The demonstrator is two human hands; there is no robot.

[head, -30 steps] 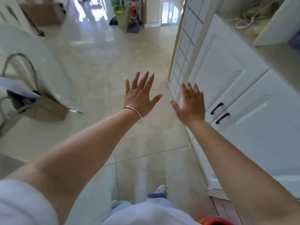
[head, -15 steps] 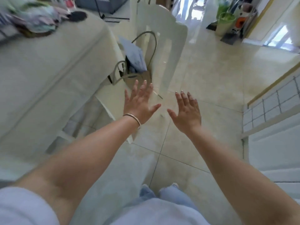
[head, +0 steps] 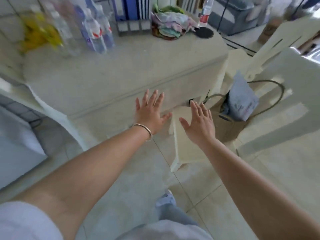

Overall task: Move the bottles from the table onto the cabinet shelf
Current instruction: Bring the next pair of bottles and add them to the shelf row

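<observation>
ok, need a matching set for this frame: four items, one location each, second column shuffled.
Things:
1. cluster of bottles
2. red-labelled bottle
3. bracelet
4. paper bag

Places:
A. on the left wrist
B. on the floor beside the white chair
C. back left of the table
D. back right of the table, by a black disc

Pairs: 1-C, 2-D, 3-A, 4-B

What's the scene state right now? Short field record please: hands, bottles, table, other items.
left hand: open, empty, bracelet on the wrist
right hand: open, empty
bottles: blurred cluster standing at the table's far left
lone bottle: red label, far edge
table: pale cloth cover
chair: white, right of table
bag: brown, by the chair
</observation>
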